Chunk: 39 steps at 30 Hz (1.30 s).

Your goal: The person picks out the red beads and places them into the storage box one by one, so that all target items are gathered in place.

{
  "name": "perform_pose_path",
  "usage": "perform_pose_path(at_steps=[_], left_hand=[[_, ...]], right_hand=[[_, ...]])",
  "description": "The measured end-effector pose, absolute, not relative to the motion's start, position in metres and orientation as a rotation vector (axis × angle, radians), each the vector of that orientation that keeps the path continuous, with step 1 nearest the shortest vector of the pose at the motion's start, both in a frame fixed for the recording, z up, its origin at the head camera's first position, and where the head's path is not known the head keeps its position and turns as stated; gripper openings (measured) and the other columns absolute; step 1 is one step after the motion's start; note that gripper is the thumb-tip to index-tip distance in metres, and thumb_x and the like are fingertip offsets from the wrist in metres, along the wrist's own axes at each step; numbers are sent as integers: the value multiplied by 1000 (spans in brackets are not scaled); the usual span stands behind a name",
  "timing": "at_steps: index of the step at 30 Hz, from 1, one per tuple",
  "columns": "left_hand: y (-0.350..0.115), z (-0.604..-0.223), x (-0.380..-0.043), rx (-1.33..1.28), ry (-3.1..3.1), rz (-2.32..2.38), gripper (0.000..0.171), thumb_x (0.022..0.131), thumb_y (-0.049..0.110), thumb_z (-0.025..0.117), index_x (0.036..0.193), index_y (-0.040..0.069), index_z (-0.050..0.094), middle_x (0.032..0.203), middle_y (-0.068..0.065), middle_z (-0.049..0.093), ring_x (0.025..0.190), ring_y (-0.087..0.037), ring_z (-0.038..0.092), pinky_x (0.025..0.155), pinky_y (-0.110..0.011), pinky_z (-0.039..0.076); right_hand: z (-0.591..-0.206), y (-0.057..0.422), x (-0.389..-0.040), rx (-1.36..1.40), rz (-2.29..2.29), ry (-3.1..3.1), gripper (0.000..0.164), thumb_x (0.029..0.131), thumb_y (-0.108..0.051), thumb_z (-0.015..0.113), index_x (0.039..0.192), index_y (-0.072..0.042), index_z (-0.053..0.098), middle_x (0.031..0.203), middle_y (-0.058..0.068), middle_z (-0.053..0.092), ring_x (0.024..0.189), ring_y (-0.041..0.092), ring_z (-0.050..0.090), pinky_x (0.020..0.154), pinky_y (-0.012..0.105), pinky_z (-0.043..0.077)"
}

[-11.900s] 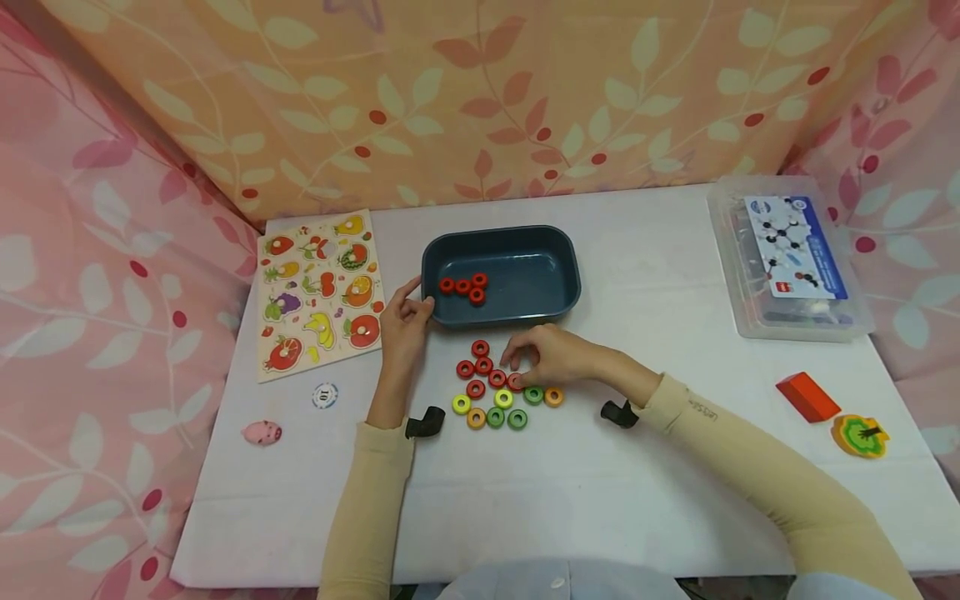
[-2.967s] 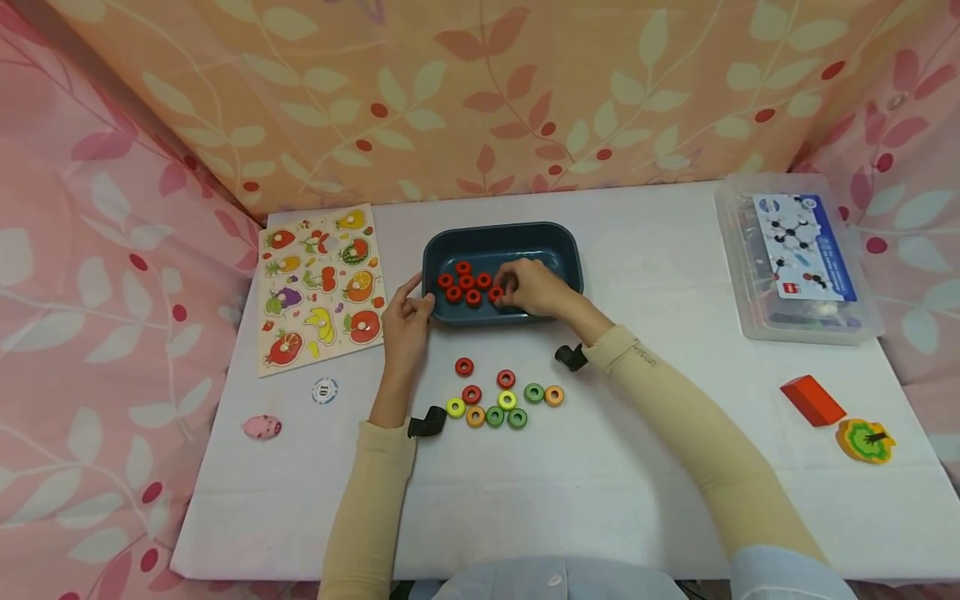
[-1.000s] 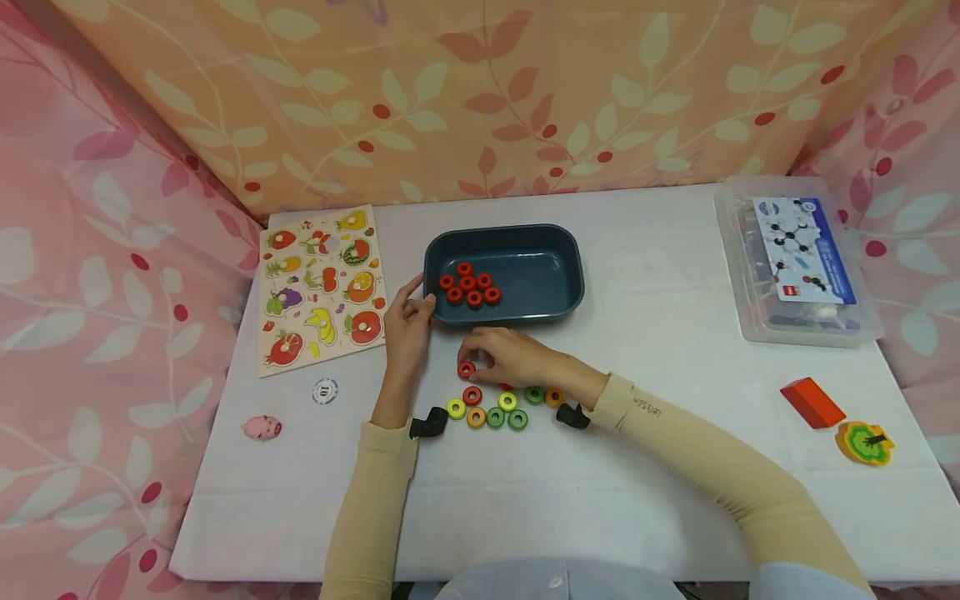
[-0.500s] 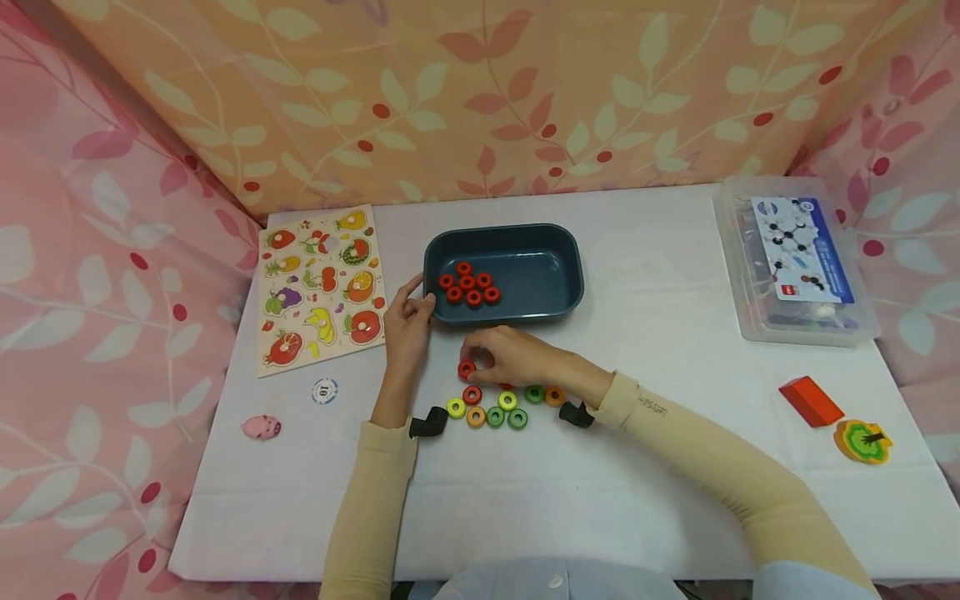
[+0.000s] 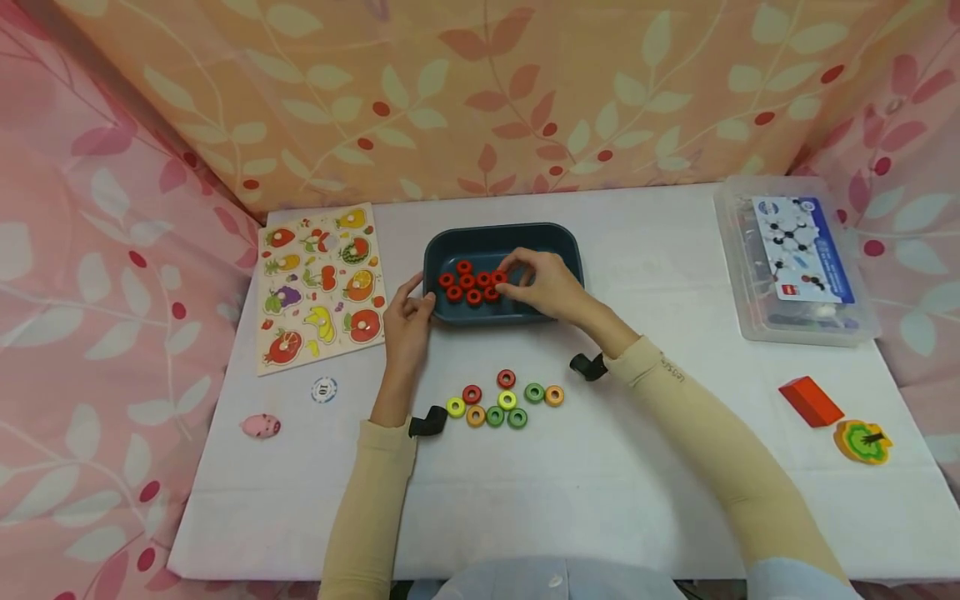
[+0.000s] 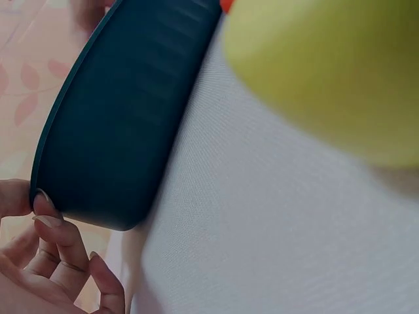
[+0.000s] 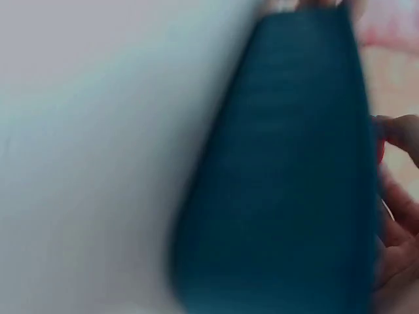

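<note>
In the head view my left hand (image 5: 407, 333) pinches the left end of a dark blue tray (image 5: 504, 233); the left wrist view shows thumb and finger at its rim (image 6: 40, 157). Inside the tray my right hand (image 5: 553, 287) holds a red ring (image 5: 498, 277) between thumb and finger, beside several red rings (image 5: 467, 288) grouped at the tray's left. The right wrist view shows those fingers partly hidden behind the tray wall (image 7: 294, 163). On the table in front lie two red rings (image 5: 465, 395), along with yellow, green (image 5: 488, 418) and orange (image 5: 547, 397) rings.
A fruit puzzle board (image 5: 307, 312) lies left of the tray. Nearer sit a round token (image 5: 324, 390) and a pink pig figure (image 5: 260, 426). At right are a clear plastic box (image 5: 795, 258), a red block (image 5: 812, 402) and a yellow-green tree-patterned piece (image 5: 862, 442).
My right hand has carried a red ring from the table up into the tray. Since the earliest frame, several red rings have moved from table to tray. My left hand stays at the rim.
</note>
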State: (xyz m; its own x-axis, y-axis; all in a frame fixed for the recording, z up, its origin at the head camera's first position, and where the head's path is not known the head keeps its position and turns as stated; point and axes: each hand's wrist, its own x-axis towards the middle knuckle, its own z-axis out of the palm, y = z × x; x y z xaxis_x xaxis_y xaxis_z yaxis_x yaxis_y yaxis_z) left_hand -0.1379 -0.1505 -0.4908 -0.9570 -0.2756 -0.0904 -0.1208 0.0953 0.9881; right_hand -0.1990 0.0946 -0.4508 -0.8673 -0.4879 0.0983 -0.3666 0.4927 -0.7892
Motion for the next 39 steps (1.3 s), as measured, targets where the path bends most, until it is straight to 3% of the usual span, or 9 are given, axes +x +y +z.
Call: perform_pose_path(at_steps=[4,8,12,16,25,39], left_hand=[[-151,-494,-138,410,-2229,-1976,39,99,25,64,138,28,61,80,-10,59,71,-13,50,65,-21,42],[-150,-494,-138,402,-2231,-1965,39,99,25,64,138,28,61,78,-4,59,71,-13,51,66,-21,43],[-150,-495,-138,405,-2234,-1955,39,99,26,64,138,28,61,79,-7,58,71,-13,50,66,-21,42],[-150,-491,-137,404,-2236,-1956,39,99,24,64,138,26,60,82,-14,58,71,-17,51,65,-21,42],[-150,-495,-138,387,-2210,-1985,39,99,23,64,138,27,61,77,-2,56,73,-17,51,66,-21,43],[-150,-495,-138,380,-2225,-1964,39,99,23,64,138,27,60,78,-5,57,71,-15,50,65,-22,41]], right_hand=[[-459,98,-212,-678,-1164,2647,27,92,-25,74,114,-13,66,96,5,69,73,17,61,63,32,46],[-462,96,-219,-681,-1031,2722,27,91,-26,75,113,-13,66,93,5,65,76,19,60,63,35,47],[-465,92,-225,-656,-938,2789,27,90,-27,77,110,-12,68,100,5,61,85,20,59,70,37,48],[-466,91,-227,-651,-885,2777,28,90,-27,76,111,-11,68,96,5,63,83,20,58,72,36,47],[-467,93,-226,-645,-958,2715,17,93,-16,70,109,-10,70,95,5,71,84,18,64,78,37,50],[-447,96,-204,-800,-1233,2567,17,91,-14,73,107,-8,71,89,0,68,80,14,60,71,31,49]])
